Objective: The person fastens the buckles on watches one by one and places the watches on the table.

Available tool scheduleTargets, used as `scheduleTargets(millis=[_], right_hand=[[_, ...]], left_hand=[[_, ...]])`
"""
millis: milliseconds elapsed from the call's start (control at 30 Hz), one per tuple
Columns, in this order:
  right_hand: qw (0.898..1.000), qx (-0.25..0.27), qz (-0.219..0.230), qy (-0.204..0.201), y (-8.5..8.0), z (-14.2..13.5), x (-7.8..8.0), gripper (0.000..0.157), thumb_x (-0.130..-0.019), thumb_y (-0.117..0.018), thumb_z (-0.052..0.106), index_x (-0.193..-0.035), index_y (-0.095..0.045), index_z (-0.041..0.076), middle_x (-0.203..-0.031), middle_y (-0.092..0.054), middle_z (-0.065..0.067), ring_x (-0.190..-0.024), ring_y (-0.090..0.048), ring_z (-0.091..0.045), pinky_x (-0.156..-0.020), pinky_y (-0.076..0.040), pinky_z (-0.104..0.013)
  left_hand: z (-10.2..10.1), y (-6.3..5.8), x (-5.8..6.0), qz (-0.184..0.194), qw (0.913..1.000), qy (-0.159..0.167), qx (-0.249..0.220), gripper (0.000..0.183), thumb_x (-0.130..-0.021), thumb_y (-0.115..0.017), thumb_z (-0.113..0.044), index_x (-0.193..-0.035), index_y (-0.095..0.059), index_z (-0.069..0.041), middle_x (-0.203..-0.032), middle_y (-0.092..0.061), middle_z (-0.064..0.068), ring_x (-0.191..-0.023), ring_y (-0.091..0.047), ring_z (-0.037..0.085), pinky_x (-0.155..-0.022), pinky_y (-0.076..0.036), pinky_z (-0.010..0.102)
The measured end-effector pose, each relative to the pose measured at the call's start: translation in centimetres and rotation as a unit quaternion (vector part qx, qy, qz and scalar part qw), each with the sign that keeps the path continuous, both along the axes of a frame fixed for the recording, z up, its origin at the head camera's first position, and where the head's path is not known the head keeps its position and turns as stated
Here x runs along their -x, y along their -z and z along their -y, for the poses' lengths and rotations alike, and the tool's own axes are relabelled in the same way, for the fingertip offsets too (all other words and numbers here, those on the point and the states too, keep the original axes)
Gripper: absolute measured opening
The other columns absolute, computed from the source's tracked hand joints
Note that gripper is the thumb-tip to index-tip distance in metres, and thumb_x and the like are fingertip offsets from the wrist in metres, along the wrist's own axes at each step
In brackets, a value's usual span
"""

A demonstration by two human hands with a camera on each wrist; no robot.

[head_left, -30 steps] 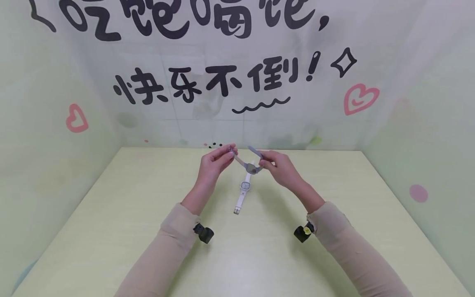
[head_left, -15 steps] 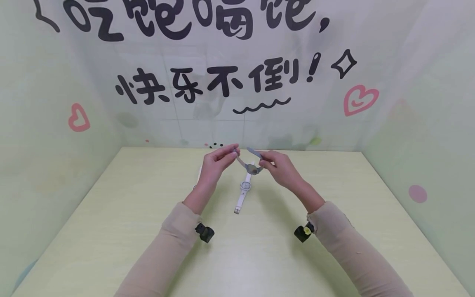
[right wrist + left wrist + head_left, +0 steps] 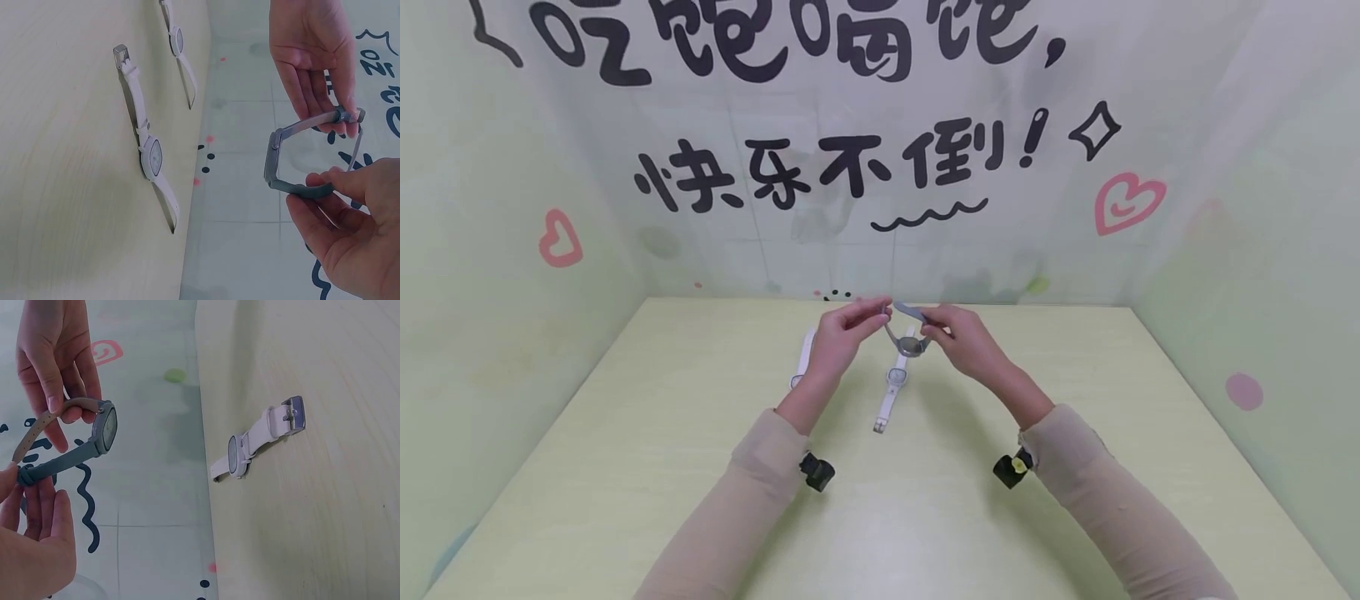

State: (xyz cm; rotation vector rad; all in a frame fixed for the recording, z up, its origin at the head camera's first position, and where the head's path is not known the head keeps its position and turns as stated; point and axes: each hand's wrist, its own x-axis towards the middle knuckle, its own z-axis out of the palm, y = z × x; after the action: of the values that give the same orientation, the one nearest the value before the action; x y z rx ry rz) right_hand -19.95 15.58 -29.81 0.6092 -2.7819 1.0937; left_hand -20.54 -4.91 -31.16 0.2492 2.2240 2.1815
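Note:
Above the table, both hands hold a grey-blue wristwatch (image 3: 912,347), its strap bent into a loop with the dial hanging lowest. My left hand (image 3: 838,340) pinches the buckle end (image 3: 26,475) between thumb and fingers. Across from it, my right hand (image 3: 964,340) grips the other strap half, whose free tip (image 3: 904,309) points toward the left hand. The two strap ends are close together; in the right wrist view the tip (image 3: 357,150) stands near the buckle. Below the hands, a white wristwatch (image 3: 897,377) lies flat on the table.
A second white wristwatch (image 3: 806,352) lies left of the first, partly hidden by the left forearm. The pale table (image 3: 895,525) ends at a printed back wall (image 3: 1060,258). Small black cameras (image 3: 817,472) are strapped at both wrists.
My left hand has moved right, bringing the buckle end nearer the other strap tip, and the loop has narrowed. The second white watch has come into view beside the left forearm.

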Motion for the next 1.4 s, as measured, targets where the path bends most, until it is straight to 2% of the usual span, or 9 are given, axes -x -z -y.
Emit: scheduleTargets(millis=[367,567,967,1400], right_hand=[[1.0,-0.006,0.005,-0.011,0.0,0.2,-0.2,0.032,-0.098,-0.06,0.007,-0.129,-0.065,0.001,-0.108,-0.069,-0.017,-0.093,-0.066,-0.028,-0.073,-0.051,-0.033],[1.0,-0.013,0.013,-0.011,-0.1,0.3,-0.3,0.031,-0.098,-0.06,0.007,-0.128,-0.066,0.002,-0.104,-0.069,-0.015,-0.087,-0.061,-0.024,-0.07,-0.047,-0.03],[0.999,-0.025,0.018,-0.016,-0.2,0.4,-0.3,0.031,-0.098,-0.06,0.007,-0.128,-0.066,0.001,-0.104,-0.069,-0.015,-0.087,-0.061,-0.024,-0.071,-0.047,-0.031],[0.999,-0.034,0.013,-0.023,-0.1,0.4,-0.2,0.031,-0.098,-0.06,0.006,-0.128,-0.066,0.002,-0.103,-0.07,-0.016,-0.088,-0.064,-0.028,-0.071,-0.048,-0.031]], left_hand=[[-0.1,0.6,0.1,-0.013,0.9999,0.002,0.01,0.032,-0.094,-0.068,-0.01,-0.126,-0.067,-0.006,-0.127,-0.069,0.013,-0.118,-0.067,0.023,-0.101,-0.053,0.026],[-0.3,0.8,0.1,-0.011,0.9999,0.006,0.007,0.033,-0.093,-0.069,-0.01,-0.126,-0.067,-0.004,-0.126,-0.069,0.015,-0.116,-0.068,0.023,-0.1,-0.053,0.026],[-0.5,0.9,0.0,-0.019,0.9997,0.005,0.012,0.033,-0.093,-0.069,-0.008,-0.125,-0.067,-0.003,-0.125,-0.07,0.015,-0.11,-0.069,0.015,-0.099,-0.054,0.027],[-0.5,1.2,0.1,-0.019,0.9995,0.003,0.026,0.032,-0.093,-0.07,-0.012,-0.125,-0.068,-0.005,-0.124,-0.07,0.014,-0.113,-0.069,0.022,-0.101,-0.054,0.032]])
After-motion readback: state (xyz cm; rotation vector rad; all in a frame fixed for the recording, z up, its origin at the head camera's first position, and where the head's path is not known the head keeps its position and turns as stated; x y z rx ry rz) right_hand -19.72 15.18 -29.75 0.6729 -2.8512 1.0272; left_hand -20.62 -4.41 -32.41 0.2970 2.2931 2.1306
